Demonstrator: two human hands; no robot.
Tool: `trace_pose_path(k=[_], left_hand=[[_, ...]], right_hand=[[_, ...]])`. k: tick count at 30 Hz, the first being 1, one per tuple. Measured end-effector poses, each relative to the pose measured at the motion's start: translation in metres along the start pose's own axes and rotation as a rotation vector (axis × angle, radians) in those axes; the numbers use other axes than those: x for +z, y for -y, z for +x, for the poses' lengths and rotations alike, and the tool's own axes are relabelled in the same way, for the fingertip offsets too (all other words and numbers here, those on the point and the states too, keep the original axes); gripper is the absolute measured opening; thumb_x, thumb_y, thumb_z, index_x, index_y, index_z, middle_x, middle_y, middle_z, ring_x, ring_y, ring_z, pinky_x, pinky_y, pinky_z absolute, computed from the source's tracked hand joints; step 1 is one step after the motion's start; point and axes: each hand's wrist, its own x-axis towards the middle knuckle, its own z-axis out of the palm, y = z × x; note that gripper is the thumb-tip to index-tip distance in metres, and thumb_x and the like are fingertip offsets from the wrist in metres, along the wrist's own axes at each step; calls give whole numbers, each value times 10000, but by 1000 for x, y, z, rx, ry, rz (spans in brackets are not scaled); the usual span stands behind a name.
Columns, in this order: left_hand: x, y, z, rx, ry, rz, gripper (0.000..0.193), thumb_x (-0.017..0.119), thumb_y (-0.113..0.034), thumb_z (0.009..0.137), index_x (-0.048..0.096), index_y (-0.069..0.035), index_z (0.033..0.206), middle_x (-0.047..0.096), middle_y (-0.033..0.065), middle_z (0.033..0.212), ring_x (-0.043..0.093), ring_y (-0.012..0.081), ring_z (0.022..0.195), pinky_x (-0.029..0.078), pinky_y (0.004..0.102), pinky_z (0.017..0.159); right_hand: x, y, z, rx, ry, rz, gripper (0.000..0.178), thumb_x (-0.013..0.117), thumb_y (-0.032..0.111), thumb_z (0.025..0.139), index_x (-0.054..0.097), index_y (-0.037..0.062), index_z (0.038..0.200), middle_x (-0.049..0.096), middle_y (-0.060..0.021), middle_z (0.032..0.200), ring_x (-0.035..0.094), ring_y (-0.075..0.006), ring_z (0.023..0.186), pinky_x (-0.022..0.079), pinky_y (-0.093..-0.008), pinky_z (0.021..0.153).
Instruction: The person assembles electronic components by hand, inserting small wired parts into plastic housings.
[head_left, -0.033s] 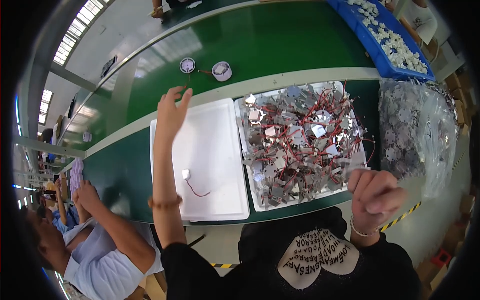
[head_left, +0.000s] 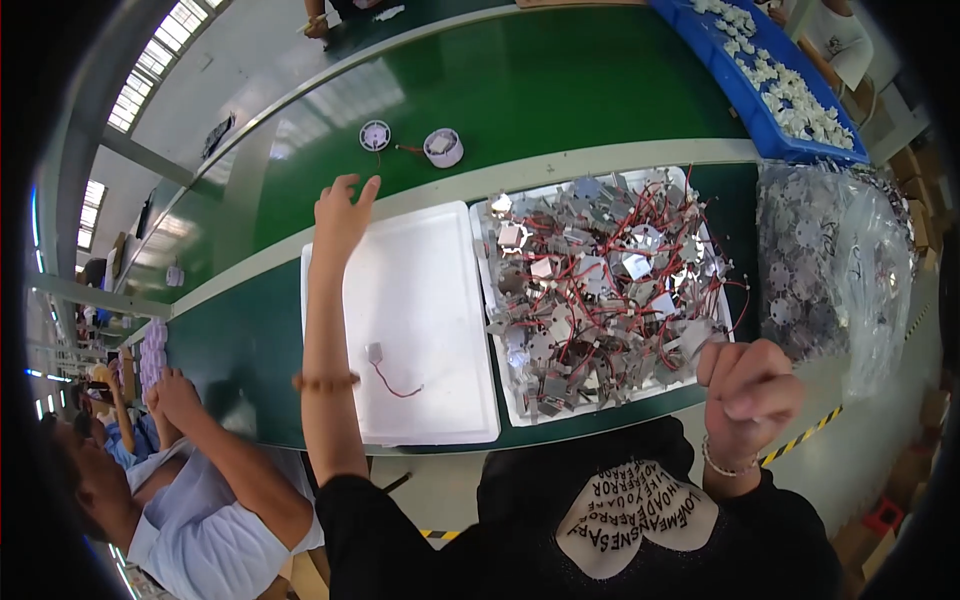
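My left hand (head_left: 344,218) is stretched over the far left corner of a white tray (head_left: 430,270), fingers and thumb apart, with nothing visible in it. Just beyond it on the green belt lie a flat round white part (head_left: 375,135) with a thin wire and a round white housing (head_left: 443,147) with a red lead. Inside the tray is a small pale block (head_left: 375,353) with a red wire. My right hand (head_left: 750,385) is curled closed at the near right corner of a second tray heaped with metal plates and red wires (head_left: 610,290); its grip is hidden.
Right of the heaped tray sits a clear plastic bag of metal plates (head_left: 810,270). A blue bin of small white parts (head_left: 770,85) stands beyond it. At the left, a co-worker (head_left: 225,480) works near stacked pale purple parts (head_left: 152,352). Another white part (head_left: 175,275) lies on the belt.
My left forearm has shifted slightly left and the left hand's fingers have moved a little. My right hand has moved slightly left, still curled. The parts keep their places.
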Motion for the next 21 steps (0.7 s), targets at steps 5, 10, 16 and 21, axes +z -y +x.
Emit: trace_pose_path(k=[5,10,16,21], left_hand=[[61,13,69,-98,-58,242,397,611,-440,735,574,-147,1001,534,153,1029,478,328,996,411,427,827],[68,51,94,-79,-88,145,234,602,-349,758,606,-142,866,571,131,887,519,304,911,431,400,795],[6,-1,38,9,-59,-1121,143,475,-174,876,439,-51,940,520,60,902,543,180,840,533,331,607],[-56,-77,-67,97,-18,-1170,115,425,-133,885,404,-22,908,520,141,999,549,194,867,551,370,622]], right_hand=[[-11,12,-12,282,-96,-421,203,553,127,811,640,-19,922,465,-51,668,412,-106,528,300,-232,478],[1,17,-5,498,-124,-645,207,437,-7,795,630,-23,871,496,-53,674,436,-107,579,322,-220,517],[-6,13,-9,454,-56,-399,224,455,-53,733,638,-9,855,527,-72,660,450,-125,543,346,-229,503],[15,10,7,428,55,-523,284,494,-91,712,647,15,926,563,-82,698,468,-136,573,361,-226,519]])
